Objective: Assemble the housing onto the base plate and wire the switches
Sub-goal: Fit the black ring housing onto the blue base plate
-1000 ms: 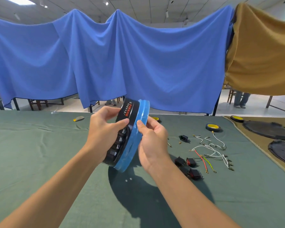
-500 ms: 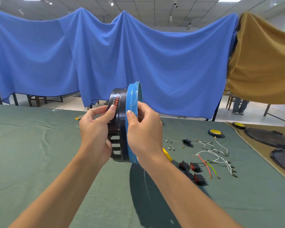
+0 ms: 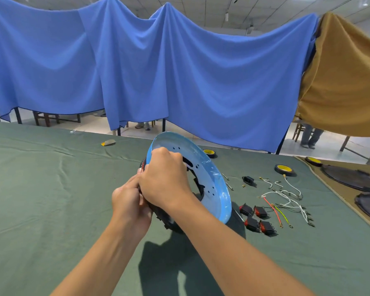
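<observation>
I hold a round blue base plate (image 3: 214,189) with a black ring-shaped housing (image 3: 169,218) pressed against its far side, both tilted above the green table. My right hand (image 3: 165,180) grips the plate's upper left rim, with its fingers curled over the edge. Just below it, my left hand (image 3: 130,204) grips the housing's edge. Most of the housing is hidden behind my hands and the plate. Several black and red rocker switches (image 3: 257,217) lie on the table to the right, beside loose white, red and yellow-green wires (image 3: 284,201).
A black socket (image 3: 248,179) and small screws lie past the wires. Rolls of tape (image 3: 284,169) sit at the back right, and another roll of tape (image 3: 209,152) lies behind the plate. Dark round plates (image 3: 350,177) rest on a brown cloth at the far right. A small tool (image 3: 109,142) lies far left.
The plate and housing have turned, so the plate's blue face now shows toward me, and they sit lower. My right hand moved over the top rim; my left hand shifted beneath it.
</observation>
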Demonstrator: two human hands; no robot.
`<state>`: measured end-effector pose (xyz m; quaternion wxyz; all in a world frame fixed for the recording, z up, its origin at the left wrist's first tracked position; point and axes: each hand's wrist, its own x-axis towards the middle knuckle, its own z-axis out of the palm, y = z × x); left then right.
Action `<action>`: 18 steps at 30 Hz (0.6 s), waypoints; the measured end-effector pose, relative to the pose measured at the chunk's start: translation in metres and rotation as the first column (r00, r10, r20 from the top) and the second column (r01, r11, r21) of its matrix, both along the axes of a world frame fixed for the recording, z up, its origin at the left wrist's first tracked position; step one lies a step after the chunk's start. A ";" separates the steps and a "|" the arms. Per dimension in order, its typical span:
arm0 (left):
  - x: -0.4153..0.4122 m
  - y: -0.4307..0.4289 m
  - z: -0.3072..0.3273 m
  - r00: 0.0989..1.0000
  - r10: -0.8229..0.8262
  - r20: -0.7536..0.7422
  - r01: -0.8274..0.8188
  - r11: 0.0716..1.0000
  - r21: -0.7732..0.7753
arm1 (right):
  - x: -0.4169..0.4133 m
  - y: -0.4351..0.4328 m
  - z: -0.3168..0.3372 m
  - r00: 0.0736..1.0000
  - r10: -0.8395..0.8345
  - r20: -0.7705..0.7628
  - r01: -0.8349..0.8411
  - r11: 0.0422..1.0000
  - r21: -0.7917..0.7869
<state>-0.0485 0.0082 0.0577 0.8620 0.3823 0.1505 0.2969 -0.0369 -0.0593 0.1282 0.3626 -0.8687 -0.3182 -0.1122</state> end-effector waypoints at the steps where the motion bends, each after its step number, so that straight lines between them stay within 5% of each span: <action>1: 0.000 0.004 -0.004 1.000 -0.012 -0.026 0.012 1.000 0.014 | 0.002 0.004 -0.003 1.000 0.004 -0.013 -0.004 1.000 -0.022; 10: 0.005 0.047 -0.040 0.874 -0.433 -0.220 0.417 0.901 -0.120 | 0.007 0.024 -0.036 0.987 0.058 -0.150 -0.095 0.964 -0.248; 15: 0.004 0.052 -0.044 0.843 -0.424 -0.332 0.422 0.903 -0.082 | 0.014 0.016 -0.037 0.964 0.146 -0.223 -0.230 0.878 -0.419; 18: 0.005 0.055 -0.040 0.788 -0.444 -0.427 0.437 0.891 -0.121 | 0.034 -0.006 -0.027 0.939 0.172 -0.298 -0.279 0.887 -0.368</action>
